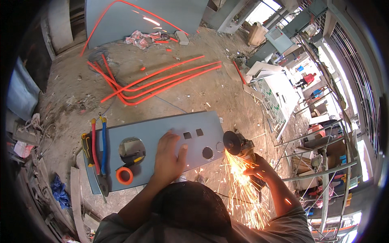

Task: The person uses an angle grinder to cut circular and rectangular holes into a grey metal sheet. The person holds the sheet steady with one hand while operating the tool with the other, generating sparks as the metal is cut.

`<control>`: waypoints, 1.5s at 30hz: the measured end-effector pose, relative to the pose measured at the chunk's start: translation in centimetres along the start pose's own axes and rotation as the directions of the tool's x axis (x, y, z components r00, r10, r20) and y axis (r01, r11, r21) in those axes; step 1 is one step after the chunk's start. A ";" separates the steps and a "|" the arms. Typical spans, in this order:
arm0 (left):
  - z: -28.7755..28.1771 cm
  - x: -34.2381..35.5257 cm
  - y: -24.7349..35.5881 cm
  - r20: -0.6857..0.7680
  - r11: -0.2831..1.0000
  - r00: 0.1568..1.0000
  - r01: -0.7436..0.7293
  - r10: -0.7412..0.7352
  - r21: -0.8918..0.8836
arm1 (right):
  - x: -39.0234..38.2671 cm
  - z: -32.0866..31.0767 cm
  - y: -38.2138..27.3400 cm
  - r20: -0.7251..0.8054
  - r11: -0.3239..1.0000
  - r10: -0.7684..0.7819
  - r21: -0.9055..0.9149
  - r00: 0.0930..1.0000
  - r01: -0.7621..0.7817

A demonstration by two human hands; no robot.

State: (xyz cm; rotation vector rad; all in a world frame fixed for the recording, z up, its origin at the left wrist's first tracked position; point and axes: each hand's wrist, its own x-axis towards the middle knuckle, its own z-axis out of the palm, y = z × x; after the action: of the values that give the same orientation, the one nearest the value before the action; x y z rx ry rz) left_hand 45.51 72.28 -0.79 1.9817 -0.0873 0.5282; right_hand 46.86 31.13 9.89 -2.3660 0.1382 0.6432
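Note:
My left hand (168, 158) lies flat on a grey metal panel (162, 123), fingers stretched out, holding nothing. The panel has round and square holes cut in it. At its right end, my right hand (261, 168) is wrapped around an angle grinder (245, 150). The dark disc (231, 141) meets the panel's right edge, and sparks (241, 190) stream down toward me. Left of my left hand, on the panel, are a roll of orange tape (118, 175), a yellow-and-black handled tool (133, 160), long-handled cutters (104, 146) with red and blue handles, and a yellow-and-black knife (86, 148).
Bent orange pipes (162, 77) lie on the dusty floor beyond the panel. Farther back stands a large grey sheet (142, 20), with a checked cloth (139, 39) by it. Metal scaffolding (324, 178) stands at the right. Wood scraps (77, 194) lie at the left. People (308, 79) are far off.

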 end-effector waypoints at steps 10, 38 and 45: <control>0.5 -0.1 0.5 -0.018 0.997 1.000 -0.009 0.011 0.081 | -0.5 -2.6 -4.2 0.004 0.977 0.164 -0.142 0.986 -0.162; 0.6 -0.7 0.5 -0.047 0.993 0.999 -0.009 0.015 0.114 | 5.1 -4.8 -1.1 0.170 0.959 -0.007 -0.278 0.985 0.055; 0.8 -0.7 0.8 -0.046 0.987 0.999 -0.006 0.014 0.160 | 4.9 -5.7 -3.3 0.145 0.980 -0.109 -0.149 0.983 0.131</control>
State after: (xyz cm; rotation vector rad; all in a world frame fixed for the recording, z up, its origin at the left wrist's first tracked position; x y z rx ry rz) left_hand 44.93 71.12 -0.71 2.1245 -0.0257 0.6043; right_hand 54.41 30.38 13.16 -2.4498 -0.1199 0.7785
